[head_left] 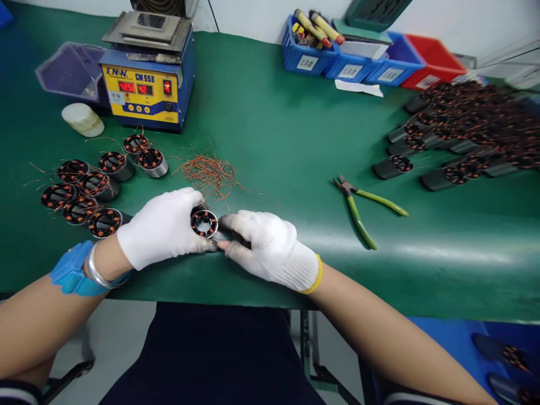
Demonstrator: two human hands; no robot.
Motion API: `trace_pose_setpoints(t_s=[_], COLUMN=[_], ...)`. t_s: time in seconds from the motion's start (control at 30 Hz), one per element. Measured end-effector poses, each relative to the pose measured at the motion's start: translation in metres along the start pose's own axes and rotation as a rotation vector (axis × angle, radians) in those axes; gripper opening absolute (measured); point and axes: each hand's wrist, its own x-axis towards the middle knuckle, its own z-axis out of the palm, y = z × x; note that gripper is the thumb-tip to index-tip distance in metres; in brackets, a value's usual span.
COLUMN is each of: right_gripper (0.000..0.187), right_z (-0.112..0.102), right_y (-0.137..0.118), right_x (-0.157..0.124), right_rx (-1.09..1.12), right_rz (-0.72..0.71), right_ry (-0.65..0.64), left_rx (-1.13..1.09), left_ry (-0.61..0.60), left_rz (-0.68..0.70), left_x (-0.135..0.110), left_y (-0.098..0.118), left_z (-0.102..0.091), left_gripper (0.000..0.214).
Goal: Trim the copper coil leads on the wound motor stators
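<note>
Coil (205,233) in my left hand (164,228), near the front edge of the green tabletop (274,112): a small round piece with a bright silver rim, black inside, copper-coloured windings spaced around its hollow middle. I have fingers and thumb curled about its sides, its open end facing up. My right hand (270,244) is just beside it, thumb and forefinger narrowly apart; whether they pinch anything I cannot tell. Loose copper wire (211,173) lies toward the back edge, with more coils (95,185) standing to the left and cutters (347,191) off right.
</note>
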Motion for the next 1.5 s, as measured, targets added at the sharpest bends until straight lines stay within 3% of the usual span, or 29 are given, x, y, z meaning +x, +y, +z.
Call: trace_pose_setpoints(t_s=[0.07,0.17,0.27,0.47,0.67,0.77,0.83,0.93,1.0,1.07,1.17,1.33,1.5], right_gripper=[0.033,0.031,0.029,0.023,0.021,0.038,0.05,0.04,0.032,0.027,0.022,0.02,0.022], right_z=[0.003,0.003,-0.004,-0.017,-0.033,-0.038,-0.036,-0.026,-0.019,-0.013,-0.007,-0.002,0.002], right_y=[0.001,0.001,0.002,0.009,0.02,0.025,0.027,0.023,0.018,0.013,0.008,0.003,0.004], right_x=[0.003,0.005,0.001,-0.013,-0.023,-0.016,-0.004,0.018,0.028,0.033,0.031,0.026,0.021], right_rx=[-0.043,-0.08,-0.114,-0.14,0.184,0.45,0.587,0.708,0.818,0.942,0.991,0.88,0.758], right_rz=[0.011,-0.004,-0.009,0.028,0.05,0.094,0.126,0.18,0.229,0.273,0.312,0.335,0.235], right_ry=[0.029,0.021,0.006,0.042,0.142,0.251,0.167,-0.231,-0.43,-0.473,-0.419,-0.292,-0.124], left_rx=[-0.043,-0.172,-0.184,-0.157,-0.197,-0.183,-0.174,-0.159,-0.148,-0.138,-0.131,-0.195,-0.402], left_ry=[0.05,0.119,0.153,0.29,0.352,0.344,0.343,0.335,0.318,0.306,0.307,0.309,0.189], left_rz=[0.112,0.27,0.314,0.325,0.392,0.406,0.409,0.391,0.374,0.353,0.324,0.251,0.258], left_x=[-0.001,-0.003,-0.003,0.001,0.002,0.002,0.002,0.002,0.002,0.002,0.002,0.0,-0.005], left_y=[-0.002,-0.002,0.0,0.006,0.006,0.005,0.004,0.005,0.005,0.007,0.009,0.01,0.001], left_z=[0.003,0.008,0.014,0.028,0.037,0.038,0.039,0.038,0.037,0.036,0.036,0.035,0.025], left_gripper=[0.058,0.038,0.02,0.01,0.011,0.01,0.009,0.006,0.005,0.006,0.008,0.015,0.063])
